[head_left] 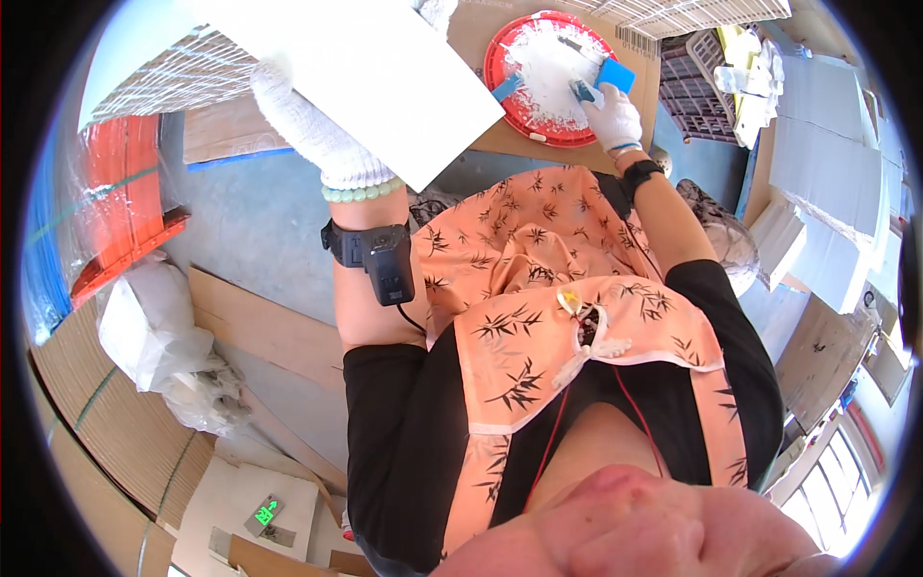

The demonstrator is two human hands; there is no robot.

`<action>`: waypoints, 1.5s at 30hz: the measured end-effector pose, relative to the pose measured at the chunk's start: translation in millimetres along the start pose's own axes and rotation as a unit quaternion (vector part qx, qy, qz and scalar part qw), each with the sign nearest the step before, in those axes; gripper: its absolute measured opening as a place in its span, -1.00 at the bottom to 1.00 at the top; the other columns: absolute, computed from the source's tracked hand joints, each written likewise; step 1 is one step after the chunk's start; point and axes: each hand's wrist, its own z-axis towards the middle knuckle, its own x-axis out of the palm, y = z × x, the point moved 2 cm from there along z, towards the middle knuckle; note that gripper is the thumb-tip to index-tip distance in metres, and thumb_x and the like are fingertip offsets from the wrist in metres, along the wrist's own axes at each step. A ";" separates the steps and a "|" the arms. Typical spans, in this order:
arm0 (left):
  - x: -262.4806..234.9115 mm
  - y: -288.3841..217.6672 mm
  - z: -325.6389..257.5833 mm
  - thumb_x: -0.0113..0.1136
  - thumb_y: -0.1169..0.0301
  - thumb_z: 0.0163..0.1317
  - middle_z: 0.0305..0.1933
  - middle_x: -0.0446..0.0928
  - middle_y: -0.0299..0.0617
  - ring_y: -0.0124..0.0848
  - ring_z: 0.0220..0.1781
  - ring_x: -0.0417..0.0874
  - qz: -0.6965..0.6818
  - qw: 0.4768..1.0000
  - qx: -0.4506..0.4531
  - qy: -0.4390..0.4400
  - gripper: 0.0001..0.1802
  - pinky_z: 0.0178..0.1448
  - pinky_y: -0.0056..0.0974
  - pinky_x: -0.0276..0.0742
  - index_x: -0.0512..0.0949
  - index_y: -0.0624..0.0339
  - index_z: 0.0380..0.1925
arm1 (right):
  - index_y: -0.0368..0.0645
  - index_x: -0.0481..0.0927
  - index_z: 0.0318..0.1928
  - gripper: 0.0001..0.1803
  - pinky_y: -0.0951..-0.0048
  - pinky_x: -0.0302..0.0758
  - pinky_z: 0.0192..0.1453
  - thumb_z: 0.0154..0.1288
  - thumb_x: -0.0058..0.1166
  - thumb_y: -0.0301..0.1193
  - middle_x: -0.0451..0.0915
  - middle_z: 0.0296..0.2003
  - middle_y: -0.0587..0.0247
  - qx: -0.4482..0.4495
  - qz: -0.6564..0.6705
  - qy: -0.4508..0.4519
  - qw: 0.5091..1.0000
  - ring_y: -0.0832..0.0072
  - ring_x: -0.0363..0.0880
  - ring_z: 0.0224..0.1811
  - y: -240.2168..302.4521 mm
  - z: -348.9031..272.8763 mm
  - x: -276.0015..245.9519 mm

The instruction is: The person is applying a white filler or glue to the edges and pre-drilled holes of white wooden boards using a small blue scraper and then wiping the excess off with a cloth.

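At the upper left, my left hand [306,123] in a white knit glove grips the edge of a large white board [385,82], its fingers partly hidden by the board. The board is tilted and overexposed, so its surface detail is lost. At the upper right, my right hand [613,119], also gloved, is closed on a blue scraper [615,75]. It hovers over or touches the right rim of a round red tub [495,53]; I cannot tell which. White paste [546,72] fills the tub, and a blue strip [507,87] lies across its left rim.
Cardboard [639,91] lies under the tub. White wire racks [673,13] stand beyond. A dark plastic crate [690,87] and stacked white boards [832,144] are at the right. Red wrapped panels [120,192], plastic bags [159,332] and bundled cardboard [135,423] stand at the left.
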 end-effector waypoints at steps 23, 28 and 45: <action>4.3 15.1 5.3 -0.20 -0.45 0.28 0.35 0.29 0.18 0.01 0.28 0.43 0.140 0.989 0.031 0.044 0.11 0.38 0.11 0.40 0.02 0.29 0.49 | -0.11 0.65 0.12 -0.59 0.21 0.63 -0.12 0.32 0.05 -0.25 0.71 -0.13 0.01 0.110 0.281 0.041 0.952 0.15 0.71 -0.18 -9.7 17.9 20.9; 3.4 16.9 2.3 -0.25 -0.47 0.28 0.36 0.28 0.21 0.02 0.29 0.43 0.159 0.986 0.039 0.020 0.13 0.34 0.11 0.46 -0.01 0.28 0.50 | -0.20 0.66 0.10 -0.60 0.41 0.61 -0.36 0.35 0.01 -0.29 0.70 -0.19 0.15 0.262 0.469 0.105 0.837 0.37 0.73 -0.35 -17.9 14.7 24.4; -1.6 8.2 0.8 -0.24 -0.43 0.30 0.35 0.30 0.21 0.02 0.29 0.47 0.132 0.990 0.039 0.021 0.10 0.31 0.10 0.51 0.00 0.30 0.50 | 0.00 0.71 -0.06 -0.69 0.08 0.56 0.07 0.21 0.16 -0.23 0.67 -0.18 0.03 -0.134 -0.011 -0.040 0.990 0.03 0.64 -0.06 -3.0 23.1 14.3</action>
